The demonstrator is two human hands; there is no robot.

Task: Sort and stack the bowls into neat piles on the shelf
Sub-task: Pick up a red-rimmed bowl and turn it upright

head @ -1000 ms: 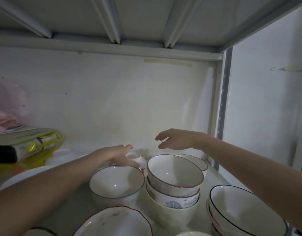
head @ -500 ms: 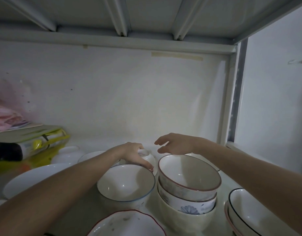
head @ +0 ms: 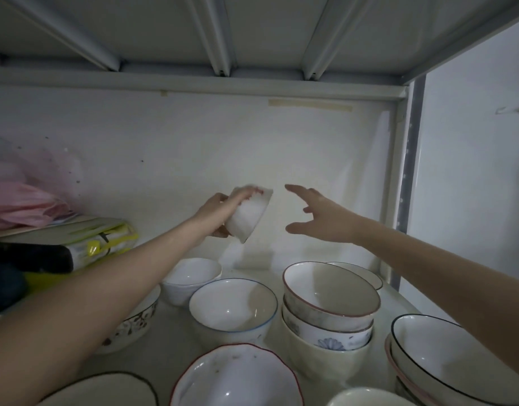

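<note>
While my left hand (head: 220,210) grips a small white bowl (head: 248,216) up in the air, w/ fingers curled over its rim and thumb under the base, the bowl is tilted, mouth facing away toward the back wall (head: 194,159). It has a red pattern near the rim, blurred, can't make out more. My right hand (head: 322,215) holds nothing: grip wide open, fingers spread and straight, index pointing at the bowl, thumb down below; near the bowl but not touching.

Bowls all look glazed ceramic, smooth and glossy, round. On the shelf (head: 398,300) below: a plain white bowl (head: 194,276) at the back, empty. In front of it a blue-rimmed bowl (head: 233,306), white inside, empty. Just right of that, a stack of three (head: 328,317): red-brown-rimmed bowl on top, a blue-flower one nested under it, a cream one at the bottom. Behind the stack a low dark-rimmed bowl (head: 363,273), mostly hidden. Far right, a black-rimmed bowl (head: 445,356) sits in a pink-edged one, more under it, can't tell how many. Under my left forearm, a bowl w/ a dark branch pattern (head: 132,323). Front edge: a scalloped red-rimmed bowl (head: 235,376), w/ a few specks inside, and a black-rimmed dish (head: 106,391) to its left, cut off by the frame.

Left side of the shelf: a yellow-and-white packet (head: 100,241) on a dark item, w/ pink plastic bags (head: 21,203) on top, crinkly and thin.
</note>
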